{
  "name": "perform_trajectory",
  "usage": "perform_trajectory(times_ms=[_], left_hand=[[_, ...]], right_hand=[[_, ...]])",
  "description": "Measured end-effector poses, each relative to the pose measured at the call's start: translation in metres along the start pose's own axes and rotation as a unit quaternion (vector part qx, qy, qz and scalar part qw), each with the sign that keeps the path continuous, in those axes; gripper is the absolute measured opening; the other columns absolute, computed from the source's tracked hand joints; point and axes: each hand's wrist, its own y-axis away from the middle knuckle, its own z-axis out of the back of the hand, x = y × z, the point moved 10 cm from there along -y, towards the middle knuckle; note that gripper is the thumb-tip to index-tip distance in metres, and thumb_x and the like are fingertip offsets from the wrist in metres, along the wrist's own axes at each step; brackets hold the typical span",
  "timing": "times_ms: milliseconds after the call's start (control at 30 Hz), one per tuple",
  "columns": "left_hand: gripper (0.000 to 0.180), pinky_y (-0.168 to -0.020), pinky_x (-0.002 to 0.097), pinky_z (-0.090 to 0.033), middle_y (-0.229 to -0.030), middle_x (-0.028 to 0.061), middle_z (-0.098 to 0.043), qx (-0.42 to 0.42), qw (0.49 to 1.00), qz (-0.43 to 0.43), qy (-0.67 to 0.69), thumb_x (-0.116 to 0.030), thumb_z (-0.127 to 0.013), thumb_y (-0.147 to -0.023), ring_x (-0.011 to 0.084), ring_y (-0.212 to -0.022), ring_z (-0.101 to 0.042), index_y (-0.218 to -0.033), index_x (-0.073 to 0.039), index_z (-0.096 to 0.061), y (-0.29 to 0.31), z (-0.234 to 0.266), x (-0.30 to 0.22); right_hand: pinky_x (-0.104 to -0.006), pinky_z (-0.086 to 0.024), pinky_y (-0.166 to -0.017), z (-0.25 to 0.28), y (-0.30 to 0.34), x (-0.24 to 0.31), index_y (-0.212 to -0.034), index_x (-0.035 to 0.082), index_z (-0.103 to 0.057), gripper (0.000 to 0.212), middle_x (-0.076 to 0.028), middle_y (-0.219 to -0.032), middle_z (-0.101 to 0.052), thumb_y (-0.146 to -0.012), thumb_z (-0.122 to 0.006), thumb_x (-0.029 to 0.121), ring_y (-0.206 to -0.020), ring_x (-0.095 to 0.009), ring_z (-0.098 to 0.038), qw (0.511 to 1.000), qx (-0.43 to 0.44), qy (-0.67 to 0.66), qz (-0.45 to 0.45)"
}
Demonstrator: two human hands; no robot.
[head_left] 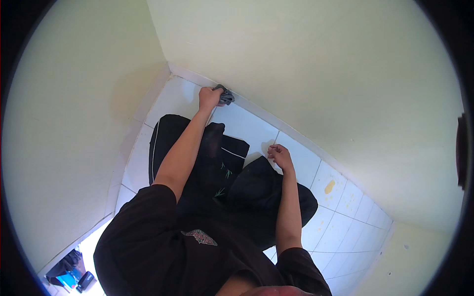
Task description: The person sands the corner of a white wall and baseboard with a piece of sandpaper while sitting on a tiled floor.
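My left hand (209, 97) is closed on a crumpled dark grey cloth (225, 95). The cloth is pressed at the foot of the far wall, against the pale skirting (256, 113) where it meets the white tiled floor (247, 121). My left arm stretches far forward. Above the floor near my right knee, my right hand (280, 157) holds nothing that I can see, its fingers loosely bent and somewhat apart. I sit or crouch low, my dark-clad legs (256, 187) folded between my arms.
Cream walls (306, 59) rise ahead and on the left (74, 98), meeting in a corner. Yellowish stains (330, 186) mark the tiles to the right. At the lower left, beyond a bright opening, lie a blue item (69, 278) and a black object (85, 281).
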Motion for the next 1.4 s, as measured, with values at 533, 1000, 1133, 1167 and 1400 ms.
perform_trajectory(times_ms=[533, 1000, 1133, 1167, 1400], left_hand=[[0.03, -0.043, 0.0343, -0.056, -0.066, 0.0229, -0.066, -0.064, 0.994, -0.04, -0.073, -0.014, -0.065, -0.08, 0.0265, -0.051, -0.067, -0.074, 0.015, -0.065, 0.006, 0.024, -0.029], [0.034, -0.046, 0.0359, -0.056, -0.065, 0.0222, -0.066, -0.15, 0.984, 0.046, -0.08, -0.018, -0.065, -0.08, 0.0275, -0.051, -0.067, -0.072, 0.015, -0.064, -0.017, 0.072, 0.01], [0.034, -0.047, 0.036, -0.056, -0.064, 0.0214, -0.066, -0.117, 0.988, -0.001, -0.097, -0.018, -0.064, -0.08, 0.027, -0.051, -0.067, -0.07, 0.014, -0.064, -0.006, 0.045, -0.006], [0.033, -0.048, 0.0361, -0.056, -0.063, 0.021, -0.066, -0.124, 0.988, -0.02, -0.088, -0.018, -0.064, -0.08, 0.0269, -0.051, -0.067, -0.069, 0.013, -0.064, -0.004, 0.043, -0.012], [0.032, -0.048, 0.0357, -0.055, -0.061, 0.0212, -0.065, -0.177, 0.975, -0.003, -0.135, -0.018, -0.062, -0.08, 0.0263, -0.05, -0.067, -0.07, 0.013, -0.064, -0.016, 0.077, -0.003]], right_hand=[[-0.0298, -0.05, -0.068, -0.002, -0.002, -0.002, -0.107, -0.003, -0.064, 0.034, -0.012, -0.087, -0.069, -0.086, -0.067, 0.024, -0.072, -0.018, -0.066, 1.0, 0.011, 0.017, 0.004], [-0.0289, -0.048, -0.065, -0.022, -0.002, 0.011, -0.109, -0.003, -0.063, 0.034, -0.01, -0.087, -0.069, -0.085, -0.066, 0.021, -0.073, -0.017, -0.066, 0.999, 0.032, -0.004, -0.002], [-0.0284, -0.048, -0.066, -0.007, 0.003, -0.001, -0.109, -0.003, -0.063, 0.034, -0.012, -0.088, -0.07, -0.086, -0.066, 0.021, -0.073, -0.017, -0.066, 1.0, 0.013, 0.007, -0.014], [-0.0284, -0.048, -0.066, -0.006, 0.002, -0.002, -0.109, -0.003, -0.063, 0.034, -0.012, -0.088, -0.07, -0.086, -0.066, 0.021, -0.073, -0.017, -0.066, 1.0, 0.012, 0.006, -0.018], [-0.0292, -0.048, -0.064, -0.019, -0.006, 0.008, -0.111, 0.003, -0.062, 0.03, -0.006, -0.093, -0.07, -0.087, -0.062, 0.022, -0.079, -0.015, -0.067, 0.999, 0.042, 0.028, 0.001]])
